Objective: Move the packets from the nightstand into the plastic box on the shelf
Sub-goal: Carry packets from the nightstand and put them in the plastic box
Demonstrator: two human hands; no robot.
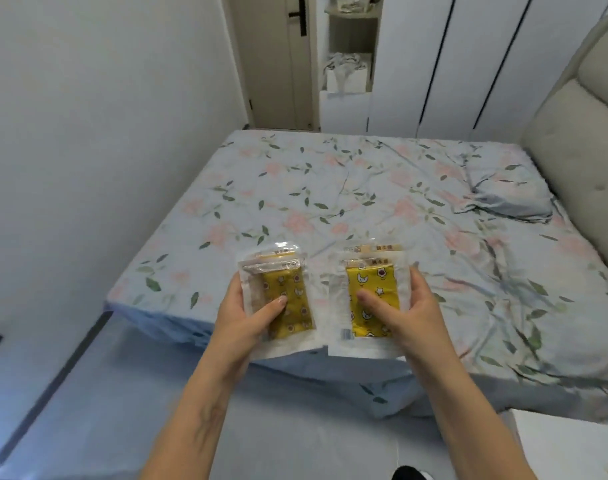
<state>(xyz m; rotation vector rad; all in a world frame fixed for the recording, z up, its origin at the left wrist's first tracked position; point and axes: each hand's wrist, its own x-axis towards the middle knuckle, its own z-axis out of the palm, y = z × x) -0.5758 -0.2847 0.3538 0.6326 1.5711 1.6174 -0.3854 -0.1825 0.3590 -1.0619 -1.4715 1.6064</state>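
bare forearms, no sleeves; two hands; black shoe [409, 473] with white edge.

A single wide-angle head camera looks forward and down from close above both forearms, across the foot of a floral-sheeted bed [364, 188] toward a far door [278, 60] and white wardrobe [468, 64].

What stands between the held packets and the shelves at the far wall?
The bed lies between. The left hand and right hand each hold packets over its near edge; the shelves stand beyond its far side.
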